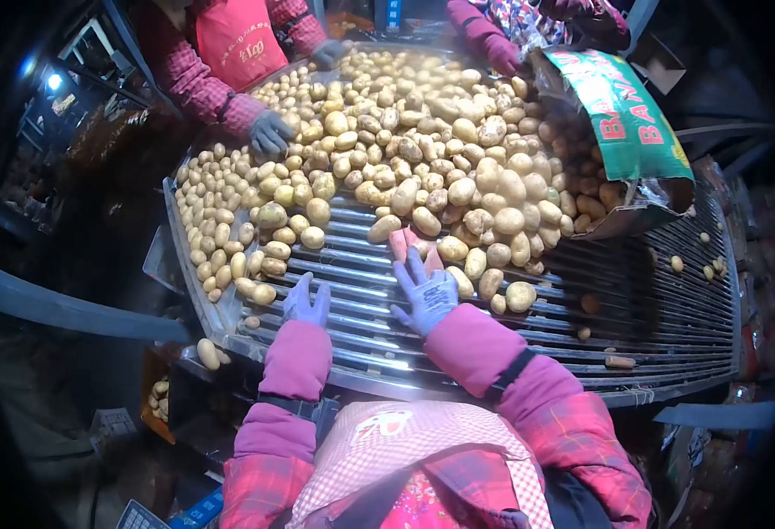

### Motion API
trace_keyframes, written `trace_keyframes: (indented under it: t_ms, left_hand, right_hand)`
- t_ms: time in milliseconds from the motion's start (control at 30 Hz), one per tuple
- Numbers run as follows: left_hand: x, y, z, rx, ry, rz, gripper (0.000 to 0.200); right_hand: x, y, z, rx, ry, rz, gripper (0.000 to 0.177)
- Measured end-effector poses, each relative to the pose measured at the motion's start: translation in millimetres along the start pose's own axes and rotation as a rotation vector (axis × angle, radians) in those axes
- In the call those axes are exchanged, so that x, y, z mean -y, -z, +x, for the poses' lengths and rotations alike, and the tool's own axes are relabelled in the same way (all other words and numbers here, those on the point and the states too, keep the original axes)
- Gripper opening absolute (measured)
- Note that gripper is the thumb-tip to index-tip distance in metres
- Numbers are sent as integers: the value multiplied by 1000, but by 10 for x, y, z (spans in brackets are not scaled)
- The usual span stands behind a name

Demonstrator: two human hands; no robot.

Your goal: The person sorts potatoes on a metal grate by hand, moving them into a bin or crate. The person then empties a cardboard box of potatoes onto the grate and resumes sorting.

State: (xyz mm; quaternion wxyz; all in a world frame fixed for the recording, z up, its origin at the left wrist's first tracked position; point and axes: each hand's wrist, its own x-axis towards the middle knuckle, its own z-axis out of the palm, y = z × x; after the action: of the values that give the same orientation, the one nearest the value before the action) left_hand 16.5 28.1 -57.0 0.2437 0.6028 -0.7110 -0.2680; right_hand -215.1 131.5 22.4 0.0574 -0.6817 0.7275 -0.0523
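A slatted metal sorting table point(361, 317) lies before me, heaped with potatoes point(422, 132). My left hand point(308, 301), in a purple-grey glove, is over the bare slats near the front edge. Its fingers are apart and it holds nothing. Farther right, my right hand point(427, 295), gloved alike, reaches to the near edge of the heap with fingers spread. Its fingertips are at a reddish-pink piece point(399, 244) lying against the potatoes; I cannot make out what it is. Several potatoes lie just right of this hand, a large one point(520, 296) among them.
A green banana carton point(625, 115) lies tipped at the right, potatoes at its mouth. Across the table, a co-worker's gloved hand point(270, 132) touches the heap; another person's sleeve point(493, 44) is near the carton. A metal bar point(79, 300) runs at the left.
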Motion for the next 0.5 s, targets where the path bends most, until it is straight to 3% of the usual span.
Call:
trace_keyframes:
  t_ms: [67, 100, 200, 267, 300, 333, 400, 433, 500]
  left_hand:
    - [-2, 13, 14, 54, 32, -52, 54]
    - [-2, 28, 17, 81, 24, -87, 54]
    - [-13, 41, 22, 114, -3, -139, 54]
    - [2, 30, 14, 108, -21, -146, 53]
    - [1, -1, 32, 90, -28, -148, 53]
    - [8, -17, 54, 102, -48, -154, 53]
    - [112, -94, 108, 67, -79, -148, 52]
    - [206, -167, 124, 17, -112, -206, 51]
    - [199, -183, 149, 63, -51, -317, 50]
  right_hand:
    - [78, -32, 22, 48, -47, -114, 85]
    - [91, -22, 32, 54, -112, -13, 90]
    - [14, -235, 17, -131, -120, -70, 73]
    - [-72, -267, 38, -84, -176, 18, 69]
    - [-21, -65, 44, 13, -292, 99, 80]
    - [17, -2, -16, 2, -314, 93, 80]
    - [47, 83, -179, -153, -183, 336, 75]
    - [66, 123, -210, -167, -14, 409, 76]
    - [225, 119, -381, -102, 70, 387, 75]
